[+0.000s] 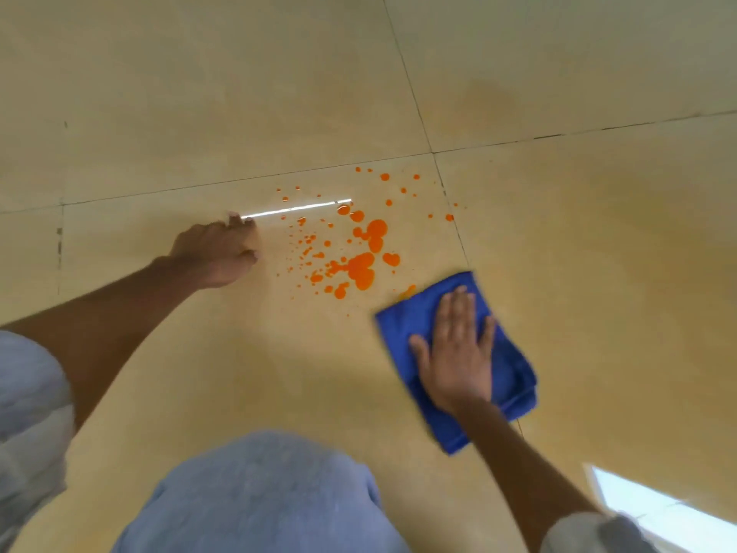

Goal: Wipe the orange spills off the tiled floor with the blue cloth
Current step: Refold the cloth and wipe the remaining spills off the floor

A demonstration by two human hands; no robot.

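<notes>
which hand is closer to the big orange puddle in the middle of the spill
Right, narrowly. The right hand presses flat on the blue cloth just below and to the right of the big orange puddle. The left hand rests on the tiled floor off to its left.

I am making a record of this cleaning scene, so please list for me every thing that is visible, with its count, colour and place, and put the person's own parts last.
orange spills: many drops and a few bigger blotches, orange, on the floor in the middle, between the two hands
blue cloth: one, blue, flat on the floor at lower right, its far corner at the edge of the spills
tiled floor: one, beige large tiles with dark joints, all around
light streak: one, white reflection on the tile, above the spills
bright patch: one, white, bottom right corner; I cannot tell what it is
knees: two, in light blue fabric, bottom and left edge
left hand: one, resting on the floor left of the spills
right hand: one, fingers straight, pressing on the cloth
</notes>
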